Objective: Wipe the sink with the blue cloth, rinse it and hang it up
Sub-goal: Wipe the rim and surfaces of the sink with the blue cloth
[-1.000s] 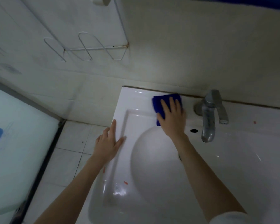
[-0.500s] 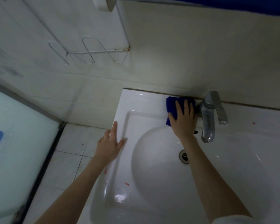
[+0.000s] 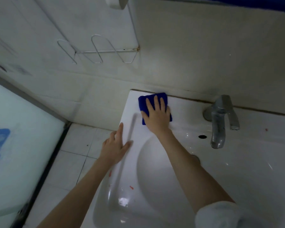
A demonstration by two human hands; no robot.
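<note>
The white sink (image 3: pixel 253 170) fills the lower right. A folded blue cloth (image 3: pixel 144 102) lies on its back left corner ledge, close to the wall. My right hand (image 3: pixel 156 114) presses flat on top of the cloth, fingers spread toward the wall. My left hand (image 3: pixel 115 147) rests flat on the sink's left rim, fingers apart, holding nothing. Small red marks (image 3: pixel 131 187) dot the left ledge near the basin.
A metal tap (image 3: pixel 220 119) stands at the back of the sink, right of the cloth, with an overflow hole (image 3: pixel 202 136) beneath. A white wire rack (image 3: pixel 99 51) is fixed to the wall above left. Tiled floor (image 3: pixel 76 155) and a frosted panel (image 3: pixel 20 145) lie left.
My right hand slid the cloth right to the tap base, then back left to the sink's back left corner. My left hand stayed on the rim.
</note>
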